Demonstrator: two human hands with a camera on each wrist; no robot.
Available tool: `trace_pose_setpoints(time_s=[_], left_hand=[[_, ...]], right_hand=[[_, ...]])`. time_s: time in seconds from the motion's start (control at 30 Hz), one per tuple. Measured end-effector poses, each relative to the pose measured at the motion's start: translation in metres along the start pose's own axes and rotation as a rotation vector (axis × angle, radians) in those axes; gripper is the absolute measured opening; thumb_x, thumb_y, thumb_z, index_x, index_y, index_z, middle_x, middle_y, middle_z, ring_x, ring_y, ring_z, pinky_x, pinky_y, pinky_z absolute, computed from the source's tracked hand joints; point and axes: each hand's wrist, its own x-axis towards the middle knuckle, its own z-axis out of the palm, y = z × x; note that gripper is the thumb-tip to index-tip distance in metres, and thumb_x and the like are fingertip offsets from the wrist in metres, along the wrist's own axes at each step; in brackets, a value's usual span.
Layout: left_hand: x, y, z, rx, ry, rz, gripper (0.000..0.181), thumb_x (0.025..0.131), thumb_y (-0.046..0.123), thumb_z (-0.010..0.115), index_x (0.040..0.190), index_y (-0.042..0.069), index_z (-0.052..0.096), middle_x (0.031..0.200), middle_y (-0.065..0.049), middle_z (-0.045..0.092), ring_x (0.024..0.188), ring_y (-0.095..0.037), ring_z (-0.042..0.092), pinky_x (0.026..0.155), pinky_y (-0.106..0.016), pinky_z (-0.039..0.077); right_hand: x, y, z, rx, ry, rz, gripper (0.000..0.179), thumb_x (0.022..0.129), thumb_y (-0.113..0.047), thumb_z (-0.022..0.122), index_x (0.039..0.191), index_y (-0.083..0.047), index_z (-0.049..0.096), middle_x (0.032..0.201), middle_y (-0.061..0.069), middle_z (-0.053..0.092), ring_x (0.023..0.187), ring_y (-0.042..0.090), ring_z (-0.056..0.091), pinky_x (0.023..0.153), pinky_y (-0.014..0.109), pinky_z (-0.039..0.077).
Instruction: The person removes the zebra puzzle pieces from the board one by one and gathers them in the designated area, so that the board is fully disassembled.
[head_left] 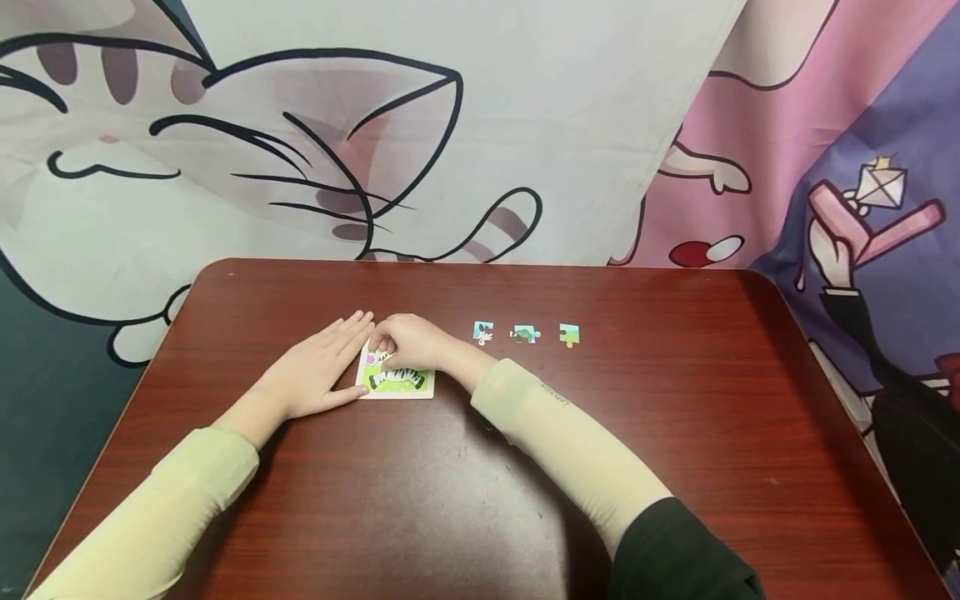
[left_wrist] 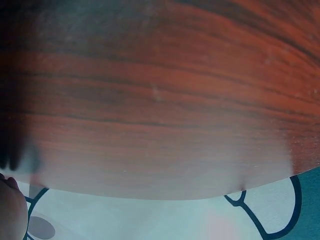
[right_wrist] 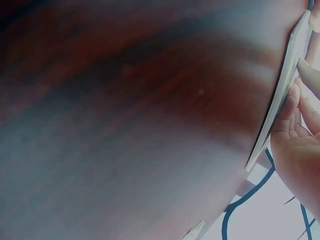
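As left grip (head_left: 311,372) touches it, zebra puzzle (head_left: 401,381), beneath right grip (head_left: 414,342)

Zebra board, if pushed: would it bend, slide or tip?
The board probably stays stiff: its edge looks thick and straight in the right wrist view. It likely won't tip, lying flat and low. It might slide on the shiny table.

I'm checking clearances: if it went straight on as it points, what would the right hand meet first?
Most likely the left hand, lying just ahead of the right hand; whether the two already touch is unclear.
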Motion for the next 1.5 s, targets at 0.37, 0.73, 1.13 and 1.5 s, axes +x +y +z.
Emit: trace_pose_setpoints(time_s=[0.37,0.73,1.13,1.5], left_hand=[[-0.0025,-0.0029,0.0003,0.003,0.044,0.030,0.093,0.098,0.051,0.067,0.164,-0.005,0.031,0.172,-0.024,0.031,0.160,-0.041,0.031,0.135,-0.021,-0.005],[-0.0039,-0.0033,-0.0010,0.004,0.039,0.029,0.092,0.098,0.048,0.067,0.164,-0.005,0.031,0.173,-0.024,0.030,0.161,-0.042,0.031,0.137,-0.026,0.001],[-0.0004,-0.0001,-0.0001,-0.023,0.025,0.019,0.093,0.100,0.049,0.066,0.165,-0.005,0.027,0.173,-0.024,0.028,0.161,-0.041,0.029,0.136,-0.023,-0.004],[0.0001,0.0016,-0.0024,-0.043,0.000,-0.002,0.092,0.101,0.047,0.066,0.166,-0.004,0.025,0.174,-0.024,0.026,0.163,-0.041,0.026,0.139,-0.037,0.011]], right_hand=[[0.0005,-0.0025,0.0009,0.011,0.012,0.004,0.025,0.094,-0.010,0.080,0.117,-0.006,0.072,0.101,0.003,0.066,0.093,0.010,0.059,0.081,0.012,0.043],[0.0042,-0.0018,0.0029,0.046,0.020,0.006,0.026,0.093,-0.011,0.082,0.116,-0.008,0.070,0.097,0.000,0.063,0.087,0.008,0.056,0.080,0.013,0.043],[-0.0013,0.0032,0.0003,0.166,0.035,-0.016,0.021,0.094,-0.004,0.078,0.114,-0.005,0.071,0.100,0.007,0.071,0.090,0.012,0.063,0.079,0.011,0.046],[-0.0033,0.0027,-0.0044,0.192,0.047,-0.044,0.014,0.097,-0.006,0.074,0.111,-0.005,0.077,0.098,0.009,0.076,0.086,0.010,0.066,0.078,0.010,0.048]])
